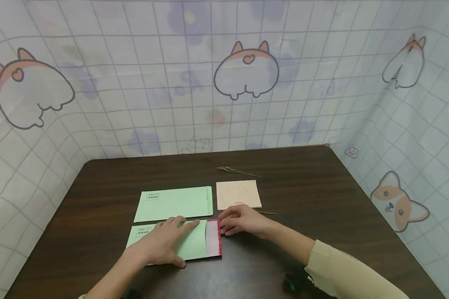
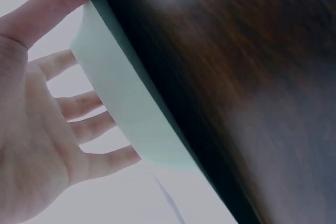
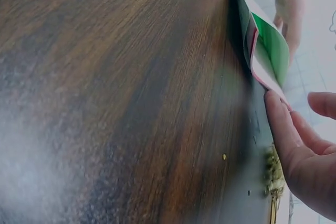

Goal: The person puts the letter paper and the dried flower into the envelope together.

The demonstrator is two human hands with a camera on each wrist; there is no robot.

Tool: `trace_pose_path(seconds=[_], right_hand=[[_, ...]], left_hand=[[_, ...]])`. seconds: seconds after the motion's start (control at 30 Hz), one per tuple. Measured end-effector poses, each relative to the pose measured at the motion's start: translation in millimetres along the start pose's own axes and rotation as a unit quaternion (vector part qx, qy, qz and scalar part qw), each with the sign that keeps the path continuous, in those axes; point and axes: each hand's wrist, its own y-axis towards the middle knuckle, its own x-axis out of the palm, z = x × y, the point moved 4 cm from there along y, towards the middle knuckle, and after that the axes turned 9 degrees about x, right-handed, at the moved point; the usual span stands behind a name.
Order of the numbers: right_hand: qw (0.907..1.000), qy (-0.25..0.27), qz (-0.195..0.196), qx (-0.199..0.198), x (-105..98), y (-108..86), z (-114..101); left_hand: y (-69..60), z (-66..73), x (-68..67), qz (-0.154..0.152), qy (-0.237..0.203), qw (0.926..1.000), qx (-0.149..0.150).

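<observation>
A light green envelope [image 1: 192, 245] lies on the table with its mouth to the right. From that mouth sticks the end of a pale card with a red border [image 1: 213, 238]. My left hand [image 1: 164, 241] spans the envelope, thumb at the near edge and spread fingers toward the far edge. Between them the envelope bows, and its mouth gapes in the right wrist view. With its fingertips my right hand [image 1: 243, 220] touches the card's protruding end; its thumb stands apart from the card [image 3: 268, 74]. How far the card reaches inside is hidden.
Behind lies a second green envelope [image 1: 176, 203], flap side to the right. Right of it is a beige paper sheet [image 1: 237, 193], with a dried flower stem [image 1: 239, 171] beyond and another thin stem [image 1: 267, 213] nearer. A small black object [image 1: 289, 281] sits by the right sleeve.
</observation>
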Motion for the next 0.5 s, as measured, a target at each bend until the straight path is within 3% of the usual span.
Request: trace_pose_path(seconds=[0.5], right_hand=[[0.9992,0.032,-0.022,0.012,11.9,5.1,1.3]], left_hand=[[0.1,4.4,-0.3,0.002,0.01,0.9999,0.008]])
